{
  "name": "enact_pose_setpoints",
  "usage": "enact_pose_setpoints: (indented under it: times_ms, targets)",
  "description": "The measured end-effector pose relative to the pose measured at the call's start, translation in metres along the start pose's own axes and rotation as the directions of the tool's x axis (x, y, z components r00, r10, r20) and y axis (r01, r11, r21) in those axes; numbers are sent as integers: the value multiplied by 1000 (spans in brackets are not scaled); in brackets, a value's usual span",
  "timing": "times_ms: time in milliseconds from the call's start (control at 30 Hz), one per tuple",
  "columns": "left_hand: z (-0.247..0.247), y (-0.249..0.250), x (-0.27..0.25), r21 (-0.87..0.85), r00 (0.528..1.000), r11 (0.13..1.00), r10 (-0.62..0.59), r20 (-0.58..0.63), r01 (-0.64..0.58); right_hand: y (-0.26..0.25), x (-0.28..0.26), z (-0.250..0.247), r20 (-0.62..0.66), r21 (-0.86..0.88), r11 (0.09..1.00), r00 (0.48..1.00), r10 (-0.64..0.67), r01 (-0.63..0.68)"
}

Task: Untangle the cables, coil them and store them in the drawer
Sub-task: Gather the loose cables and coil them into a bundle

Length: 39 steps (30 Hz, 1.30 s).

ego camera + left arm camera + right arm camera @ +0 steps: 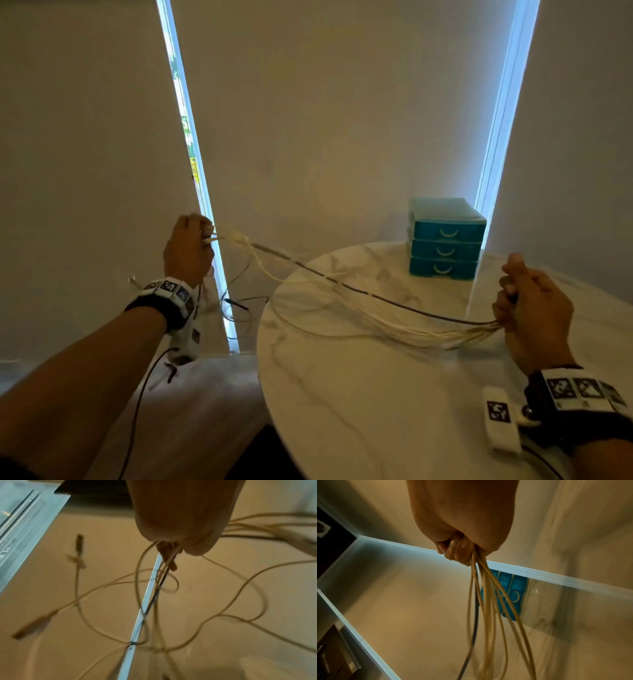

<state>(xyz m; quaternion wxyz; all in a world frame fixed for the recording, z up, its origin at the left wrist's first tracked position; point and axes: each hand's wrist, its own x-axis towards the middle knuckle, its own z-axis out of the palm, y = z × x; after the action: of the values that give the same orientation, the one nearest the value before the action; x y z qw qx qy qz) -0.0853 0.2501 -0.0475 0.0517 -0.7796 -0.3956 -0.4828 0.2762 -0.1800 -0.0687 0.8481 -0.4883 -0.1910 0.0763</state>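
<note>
- Left hand (187, 247) is up off the counter's left edge, fingers curled tight round one end of the cables (346, 301); right hand (532, 310) is fisted round the other end over the counter (359, 394), so both are clamped on the same bunch and held well apart, with the bunch strung between them and sagging onto the marble
- Progress, as I read it: still very much the untangling bit; the pale strands run roughly side by side with one dark cable (404, 303) crossing them, but nothing is coiled yet; the blue drawer unit (445, 240) sits at the back of the counter with all three drawers closed, well apart from both hands, so coiling, opening a drawer and stowing are all left to do
- What the left wrist view adds: below that hand (180, 513) there's a proper mess of loose loops crossing each other, plus a couple of plug ends (32, 626) dangling free; the head view barely shows that, just a few thin lines past the counter edge; so I'd guess the knotty part is on the left side
- What the right wrist view adds: the strands leave that hand (462, 520) fairly neat and parallel, dark one on the left; drawer fronts peek through behind them; it's blurry lower down, can't tell if they cross there
</note>
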Motion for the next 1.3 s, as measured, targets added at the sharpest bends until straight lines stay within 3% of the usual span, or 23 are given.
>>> enact_pose_setpoints:
  times_ms: [33, 67, 100, 133, 167, 200, 233, 267, 300, 367, 400, 467, 533, 567, 633, 700, 800, 833, 900, 1000, 1100, 1200, 1300]
  targets:
    - [1, -5, 3, -41, 999, 998, 52, 17, -51, -2, -1, 2, 15, -11, 1000, 1000, -10, 11]
    - [4, -14, 3, -41, 979, 995, 97, 178, -91, -3, -1, 2, 25, -15, 1000, 1000, -15, 16]
    - [7, -21, -1, 1, 879, 998, 56, 474, -64, -5, -2, 2, 28, -12, 1000, 999, -17, 17]
    - [7, -23, -7, 161, 642, 987, -120, 757, -6, -6, -3, 2, 27, -4, 1000, 999, -18, 18]
    - [4, -25, -13, 373, 380, 925, -320, 868, -74, -6, -4, 0, 26, 7, 1000, 999, -19, 19]
    - [-2, -22, -17, 482, 149, 857, -461, 875, -179, -6, -4, -1, 29, 17, 1000, 999, -19, 18]
    - [-5, -18, -18, 517, 15, 824, -529, 849, -232, -5, -4, -1, 35, 21, 1000, 999, -15, 14]
    - [-6, -14, -15, 510, 1, 833, -522, 853, -216, -5, -4, 0, 41, 15, 1000, 999, -6, 5]
    - [-7, -10, -11, 490, 74, 846, -486, 871, -212, -5, -4, 1, 47, 3, 1000, 999, 4, -4]
    - [-15, 9, 2, 411, 287, 893, -352, 891, -181, -3, -6, 5, 59, -22, 1000, 998, 12, -11]
    - [-20, 22, 6, 310, 352, 938, -241, 905, -154, -2, -6, 6, 63, -27, 1000, 998, 11, -10]
    - [-21, 59, 8, -32, 447, 997, 58, 893, -64, 0, -8, 9, 69, -20, 1000, 998, 7, -5]
    - [-24, 106, -4, -290, 546, 956, 262, 796, -36, -1, -11, 12, 84, 13, 1000, 996, 16, -17]
    - [-24, 133, -12, -367, 560, 929, 328, 761, -46, -2, -13, 13, 95, 47, 998, 995, 28, -32]
    - [-25, 186, -34, -467, 508, 880, 443, 739, -88, -7, -16, 16, 119, 123, 989, 991, 63, -77]
    - [-21, 238, -58, -522, 361, 846, 521, 773, -103, -12, -17, 18, 149, 178, 977, 985, 86, -113]
    - [-8, 300, -91, -522, 91, 847, 530, 843, -94, -15, -16, 18, 171, 242, 961, 981, 95, -136]
    - [-2, 312, -99, -523, 23, 844, 529, 849, -115, -17, -14, 16, 169, 263, 954, 981, 99, -141]
    - [14, 319, -109, -552, -49, 810, 555, 831, -199, -21, -9, 11, 166, 313, 939, 982, 94, -143]
    - [28, 287, -97, -514, -86, 842, 507, 858, -162, -29, 1, -1, 139, 372, 918, 986, 89, -135]
    - [23, 221, -65, -414, 5, 902, 417, 909, -123, -30, 9, -9, 105, 407, 904, 990, 98, -133]
    - [11, 144, -42, -303, 20, 951, 305, 952, -68, -30, 13, -13, 47, 400, 909, 993, 108, -118]
    - [-4, 109, -39, -274, 40, 944, 271, 962, 185, -31, 18, -19, -70, 339, 935, 988, 138, -107]
